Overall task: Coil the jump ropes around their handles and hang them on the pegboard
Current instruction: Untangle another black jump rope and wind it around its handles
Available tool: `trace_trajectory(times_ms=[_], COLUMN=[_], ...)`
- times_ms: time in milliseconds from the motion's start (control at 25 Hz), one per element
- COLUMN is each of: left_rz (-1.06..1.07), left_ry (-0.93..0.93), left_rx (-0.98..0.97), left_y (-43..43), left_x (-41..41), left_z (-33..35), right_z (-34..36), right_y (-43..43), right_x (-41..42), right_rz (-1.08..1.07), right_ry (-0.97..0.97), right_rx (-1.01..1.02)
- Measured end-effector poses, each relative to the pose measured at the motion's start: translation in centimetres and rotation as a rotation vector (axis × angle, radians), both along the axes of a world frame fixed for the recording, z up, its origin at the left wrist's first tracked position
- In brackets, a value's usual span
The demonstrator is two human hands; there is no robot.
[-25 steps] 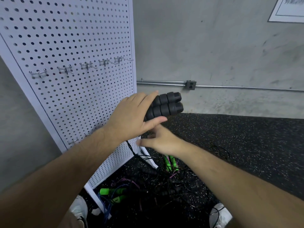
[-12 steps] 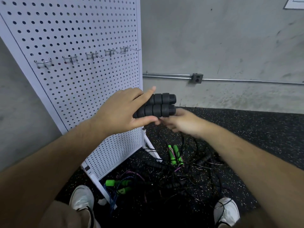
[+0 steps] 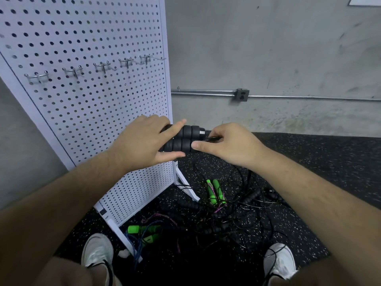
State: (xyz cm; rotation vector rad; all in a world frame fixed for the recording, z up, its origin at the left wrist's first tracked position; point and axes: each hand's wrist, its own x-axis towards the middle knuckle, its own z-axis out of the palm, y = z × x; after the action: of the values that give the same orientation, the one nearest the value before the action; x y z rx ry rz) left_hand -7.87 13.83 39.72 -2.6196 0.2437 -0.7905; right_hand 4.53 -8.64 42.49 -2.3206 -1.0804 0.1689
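Observation:
My left hand (image 3: 142,141) grips two black ribbed foam jump-rope handles (image 3: 183,138) held side by side, pointing right, at chest height in front of the white pegboard (image 3: 86,83). My right hand (image 3: 228,145) pinches the thin black cord (image 3: 210,138) at the handles' right ends, thumb against the lower handle. The cord trails down to a tangle of ropes on the floor (image 3: 226,213). A row of metal hooks (image 3: 101,67) on the pegboard is bare.
On the black speckled floor lie green-handled ropes (image 3: 215,191), another green pair (image 3: 142,231) by the pegboard's foot (image 3: 185,184), and black handles in tangled cords. My white shoes (image 3: 97,251) stand at the bottom. A concrete wall with a conduit and outlet (image 3: 241,95) is behind.
My right hand has come up from below the handles to their right ends and now pinches the cord there. The left hand keeps its grip; the view has tilted downward.

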Motion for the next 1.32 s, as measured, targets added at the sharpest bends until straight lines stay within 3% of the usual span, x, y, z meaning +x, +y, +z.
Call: trace_trajectory(times_ms=[320,480,800,1200,1320], left_rz=[0.031,0.038,0.019,0.027,-0.08], left_ry=[-0.01,-0.006,-0.001,0.096,0.101], left_rx=[-0.035,-0.054,-0.022,-0.115,-0.186], left_y=[-0.5,-0.4,-0.8,-0.5,-1.2], left_x=[0.4,0.2,0.3,0.1,-0.1], left_z=[-0.8,-0.8,-1.0,-1.0,-0.9], right_z=[0.7,0.8,0.6,1.8,1.6], right_y=[0.3,0.5,0.5,-1.3,-1.0], right_x=[-2.3,-2.6,-1.7,-0.3,1.3], right_rz=[0.007,0.064,0.042,0.303,0.345], right_ry=[-0.374,-0.465,-0.228,-0.572,-0.537], right_rx=[-0.096,-0.078,0.03,-0.059,0.046])
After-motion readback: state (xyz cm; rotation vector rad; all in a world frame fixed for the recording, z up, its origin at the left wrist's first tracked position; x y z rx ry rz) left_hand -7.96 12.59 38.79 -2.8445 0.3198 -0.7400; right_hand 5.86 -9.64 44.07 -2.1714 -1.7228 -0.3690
